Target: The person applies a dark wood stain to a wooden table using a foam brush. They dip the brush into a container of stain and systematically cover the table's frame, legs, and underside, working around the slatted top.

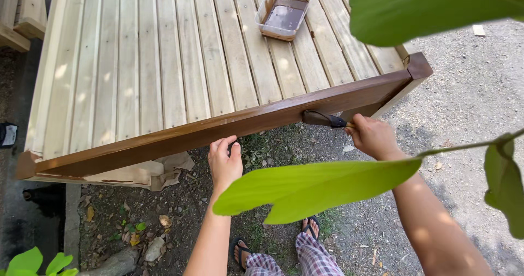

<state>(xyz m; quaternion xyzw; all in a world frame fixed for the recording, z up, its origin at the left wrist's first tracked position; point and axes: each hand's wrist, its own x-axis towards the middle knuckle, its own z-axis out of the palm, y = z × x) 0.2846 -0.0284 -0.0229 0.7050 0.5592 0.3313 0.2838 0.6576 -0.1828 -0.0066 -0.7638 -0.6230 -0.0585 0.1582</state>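
Nearest, at the bottom edge: two feet in black flip-flops (240,250) under checked trousers (305,259), standing on dirt and sparse grass. Just above, a large green leaf (311,186) across the middle, hiding part of the left forearm. Left hand (225,160) under the near edge of the dark-stained rail (218,131), fingers curled up against its underside, thumb apart from the rest. Right hand (373,137) further right, fingers closed tight round the handle of a paintbrush (325,119), bristles pressed flat on the rail's near face. Crumpled brown paper (164,172) on the ground beneath the rail, left of the left hand. Beyond the rail, pale unstained slats (142,63) running away across the wooden platform. Far right on those slats, a clear plastic tub (285,10) holding brown stain. Gravel (469,90) off to the right.
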